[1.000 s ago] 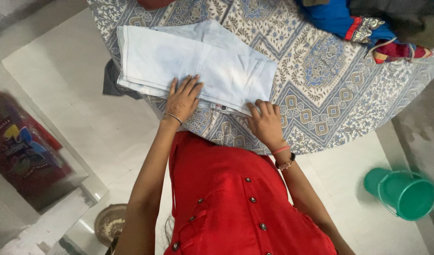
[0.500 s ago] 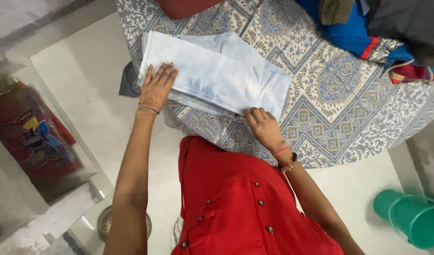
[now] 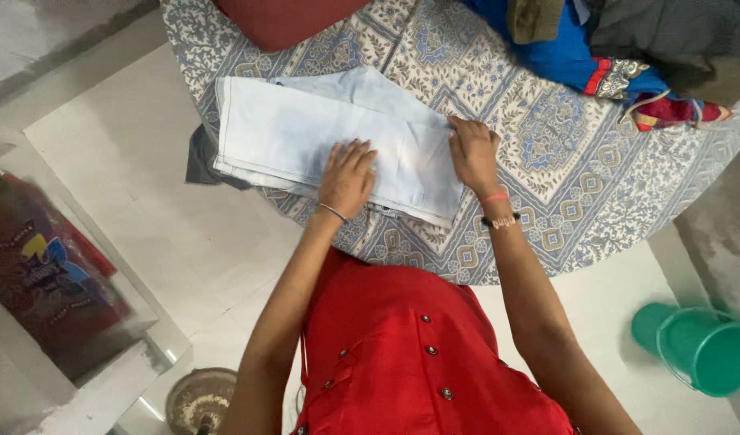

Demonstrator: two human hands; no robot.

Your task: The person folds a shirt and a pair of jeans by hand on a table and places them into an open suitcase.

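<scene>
A patterned blue-and-cream bedspread [image 3: 547,145] fills the upper middle of the view, with a dark red cushion [image 3: 285,20] at twelve o'clock on its top edge and a heap of blue, grey and red-trimmed clothes [image 3: 628,56] at one to two o'clock. A green plastic bucket [image 3: 704,350] lies tilted on the pale tiled floor [image 3: 128,161] at four o'clock. At eight o'clock stands a glass-fronted shelf holding a colourful printed pack [image 3: 51,274], and a round metal dish [image 3: 199,400] sits near seven o'clock.
</scene>
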